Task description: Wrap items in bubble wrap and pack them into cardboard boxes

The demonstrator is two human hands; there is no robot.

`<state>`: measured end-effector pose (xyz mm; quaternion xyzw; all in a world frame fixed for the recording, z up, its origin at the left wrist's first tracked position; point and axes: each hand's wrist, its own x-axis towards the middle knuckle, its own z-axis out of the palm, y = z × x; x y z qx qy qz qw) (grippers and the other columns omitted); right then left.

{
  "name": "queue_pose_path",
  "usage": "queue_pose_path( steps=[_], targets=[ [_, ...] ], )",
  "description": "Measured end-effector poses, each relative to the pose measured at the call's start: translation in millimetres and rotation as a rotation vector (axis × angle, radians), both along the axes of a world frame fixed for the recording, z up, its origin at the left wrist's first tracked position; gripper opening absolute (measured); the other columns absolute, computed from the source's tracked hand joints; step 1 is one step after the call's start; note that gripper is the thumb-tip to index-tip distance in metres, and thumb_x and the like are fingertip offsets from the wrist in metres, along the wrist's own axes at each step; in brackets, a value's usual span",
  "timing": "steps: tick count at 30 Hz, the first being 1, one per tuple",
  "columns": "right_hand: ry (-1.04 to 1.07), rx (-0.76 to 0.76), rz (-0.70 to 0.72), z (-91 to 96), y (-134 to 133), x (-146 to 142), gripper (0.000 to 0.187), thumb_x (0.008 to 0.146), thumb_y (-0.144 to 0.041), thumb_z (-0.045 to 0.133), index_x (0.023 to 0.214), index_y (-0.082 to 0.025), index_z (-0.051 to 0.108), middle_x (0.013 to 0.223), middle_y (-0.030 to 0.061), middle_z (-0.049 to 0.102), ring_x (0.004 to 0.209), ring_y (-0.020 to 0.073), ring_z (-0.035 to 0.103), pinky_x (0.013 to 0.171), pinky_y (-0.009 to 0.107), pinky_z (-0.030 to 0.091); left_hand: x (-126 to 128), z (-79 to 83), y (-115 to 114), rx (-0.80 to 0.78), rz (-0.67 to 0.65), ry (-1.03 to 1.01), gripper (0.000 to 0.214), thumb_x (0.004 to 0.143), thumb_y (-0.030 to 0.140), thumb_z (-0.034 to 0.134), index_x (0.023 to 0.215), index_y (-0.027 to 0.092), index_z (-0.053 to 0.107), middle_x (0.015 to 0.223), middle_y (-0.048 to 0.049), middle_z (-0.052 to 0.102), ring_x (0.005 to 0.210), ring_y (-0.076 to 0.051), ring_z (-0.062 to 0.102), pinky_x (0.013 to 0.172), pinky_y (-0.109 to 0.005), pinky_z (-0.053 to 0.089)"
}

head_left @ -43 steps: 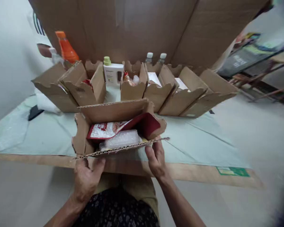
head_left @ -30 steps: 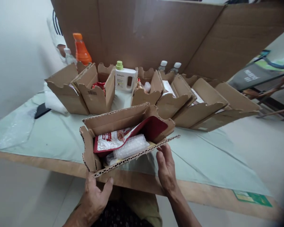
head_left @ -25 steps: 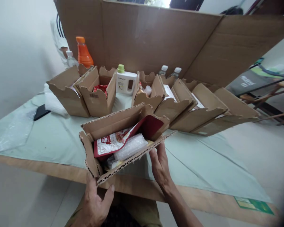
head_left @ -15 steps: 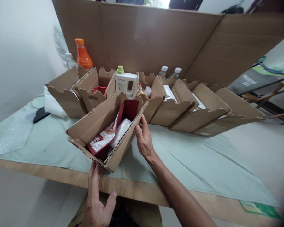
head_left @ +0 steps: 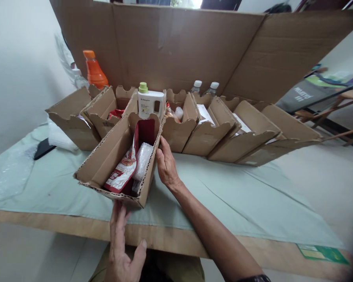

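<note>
An open cardboard box (head_left: 95,160) sits on the cloth in front of the row, its far end by a white jug-shaped bottle (head_left: 147,102) with a green cap. Inside the box are a red and white printed pouch (head_left: 122,172) and a bubble-wrapped item (head_left: 143,160). My left hand (head_left: 123,246) is open below the box's near end, fingertips at its lower edge and thumb spread. Against the right wall of the box lies my right hand (head_left: 167,166), its fingers stretched out flat and partly hidden behind the thumb side.
Several similar cardboard boxes (head_left: 179,137) stand in a row behind, holding packets and white items. An orange bottle (head_left: 95,72) and clear bottles rise behind them, before a tall cardboard panel (head_left: 176,47). A black phone-like object (head_left: 43,149) and bubble wrap (head_left: 10,172) lie left.
The box has shifted slightly away from me and turned straighter toward the row. Both hands have moved along with it, and the whole view has shifted a little.
</note>
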<state>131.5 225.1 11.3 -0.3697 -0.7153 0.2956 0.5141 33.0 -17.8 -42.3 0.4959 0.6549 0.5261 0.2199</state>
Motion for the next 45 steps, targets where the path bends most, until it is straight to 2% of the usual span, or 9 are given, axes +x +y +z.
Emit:
queue_pose_path(
  steps=[6, 12, 16, 21, 25, 30, 36, 41, 45],
  targets=[
    [0.003, 0.066, -0.012, 3.4, -9, -6, 0.068, 0.106, -0.066, 0.026, 0.162, -0.030, 0.035, 0.166, 0.0071, 0.041, 0.155, 0.0248, 0.035, 0.129, 0.052, 0.027, 3, -2.0, 1, -0.015, -0.021, 0.019, 0.079, 0.096, 0.019, 0.055, 0.166, 0.029, 0.021, 0.176, -0.0119, 0.017, 0.156, -0.036, 0.036, 0.126, -0.057, 0.035],
    [-0.046, 0.066, 0.016, 5.7, -11, -3, 0.073, 0.103, -0.071, 0.026, 0.165, -0.031, 0.030, 0.169, 0.0063, 0.036, 0.158, 0.0254, 0.030, 0.131, 0.055, 0.023, -1, -0.9, 2, -0.028, -0.053, 0.037, 0.089, 0.090, 0.020, 0.066, 0.166, 0.033, 0.023, 0.175, -0.0106, 0.018, 0.157, -0.039, 0.032, 0.126, -0.059, 0.035],
    [-0.020, 0.058, 0.055, 6.2, -2, 1, 0.074, 0.103, -0.072, 0.028, 0.164, -0.030, 0.033, 0.170, 0.0062, 0.036, 0.158, 0.0246, 0.030, 0.131, 0.051, 0.024, 6, 4.5, 7, -0.014, -0.067, 0.041, 0.082, 0.094, 0.019, 0.059, 0.166, 0.033, 0.024, 0.176, -0.0096, 0.015, 0.159, -0.039, 0.027, 0.125, -0.061, 0.034],
    [0.057, 0.033, 0.092, -5.7, 6, 9, 0.072, 0.103, -0.070, 0.034, 0.158, -0.024, 0.044, 0.165, 0.0104, 0.044, 0.154, 0.0244, 0.039, 0.129, 0.047, 0.028, 13, 15.0, 15, 0.005, -0.107, 0.104, 0.079, 0.093, 0.016, 0.055, 0.165, 0.032, 0.026, 0.176, -0.0095, 0.017, 0.162, -0.038, 0.018, 0.126, -0.064, 0.029],
    [0.007, -0.076, 0.020, -26.6, 6, 14, 0.069, 0.102, -0.070, 0.035, 0.147, -0.022, 0.057, 0.153, 0.0122, 0.058, 0.143, 0.0252, 0.052, 0.123, 0.044, 0.037, 7, 20.4, 27, 0.001, -0.116, 0.189, 0.076, 0.092, 0.015, 0.055, 0.163, 0.030, 0.031, 0.174, -0.0106, 0.020, 0.161, -0.035, 0.021, 0.128, -0.062, 0.027],
    [-0.015, -0.153, -0.076, -41.7, 8, 14, 0.058, 0.103, -0.059, 0.036, 0.131, -0.019, 0.067, 0.137, 0.0145, 0.068, 0.129, 0.0259, 0.062, 0.114, 0.043, 0.046, -5, 23.1, 57, -0.002, -0.114, 0.214, 0.065, 0.094, 0.020, 0.056, 0.157, 0.027, 0.042, 0.173, -0.0112, 0.023, 0.161, -0.034, 0.022, 0.125, -0.058, 0.034],
    [0.010, -0.166, -0.114, -43.1, 12, 15, 0.049, 0.103, -0.051, 0.039, 0.123, -0.020, 0.070, 0.128, 0.0137, 0.072, 0.121, 0.0258, 0.066, 0.108, 0.042, 0.049, -17, 29.9, 116, -0.092, -0.214, 0.109, 0.063, 0.089, 0.026, 0.058, 0.152, 0.023, 0.049, 0.174, -0.0147, 0.017, 0.160, -0.038, 0.024, 0.114, -0.053, 0.050],
    [0.023, -0.186, -0.132, -43.4, 12, 14, 0.045, 0.101, -0.047, 0.042, 0.120, -0.019, 0.070, 0.125, 0.0142, 0.073, 0.118, 0.0261, 0.067, 0.106, 0.042, 0.050, -31, 30.3, 170, -0.070, -0.306, 0.082, 0.066, 0.085, 0.025, 0.061, 0.150, 0.019, 0.050, 0.173, -0.0188, 0.017, 0.160, -0.037, 0.025, 0.124, -0.058, 0.035],
    [0.033, -0.204, -0.143, -44.0, 13, 15, 0.043, 0.101, -0.047, 0.042, 0.119, -0.019, 0.070, 0.122, 0.0136, 0.074, 0.114, 0.0253, 0.068, 0.103, 0.041, 0.052, -35, 26.1, 200, -0.073, -0.348, 0.114, 0.069, 0.082, 0.025, 0.064, 0.149, 0.014, 0.051, 0.172, -0.0244, 0.015, 0.156, -0.040, 0.032, 0.122, -0.058, 0.038]
  ],
)
